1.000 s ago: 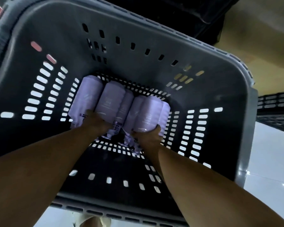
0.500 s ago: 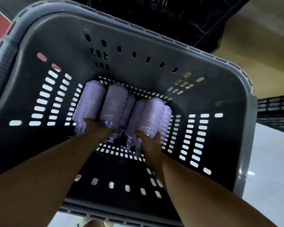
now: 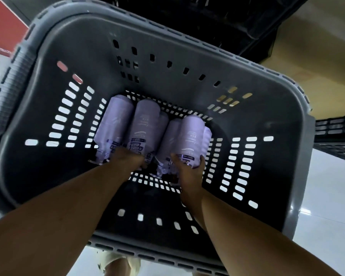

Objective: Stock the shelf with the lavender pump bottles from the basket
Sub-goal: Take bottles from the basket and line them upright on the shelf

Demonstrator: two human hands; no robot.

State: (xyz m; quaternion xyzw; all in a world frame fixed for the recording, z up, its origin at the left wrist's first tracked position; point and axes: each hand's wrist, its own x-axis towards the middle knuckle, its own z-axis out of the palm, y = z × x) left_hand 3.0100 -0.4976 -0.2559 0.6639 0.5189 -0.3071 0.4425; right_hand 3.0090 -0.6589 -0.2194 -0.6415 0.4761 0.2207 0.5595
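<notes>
2 hands are down in the basket (image 3: 299, 124), both at the near ends of the lavender pump bottles (image 3: 145, 124) (roughly 6, lying side by side on the basket floor). right hand (image 3: 189, 176) has thumb and fingers wrapped round the top bottle (image 3: 191, 136), probably for a 1-handed lift. left hand (image 3: 127, 160) covers other bottle ends, fingers hidden, can't tell its grip.

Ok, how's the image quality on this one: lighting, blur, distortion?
Head view: the basket interior is dim and backlit, its slots glowing white from the bright floor; wide-angle distortion curves the rim; the lavender pump bottles look soft, labels unreadable; the left hand is slightly smeared; a glare streak sits on the floor at right.
</notes>
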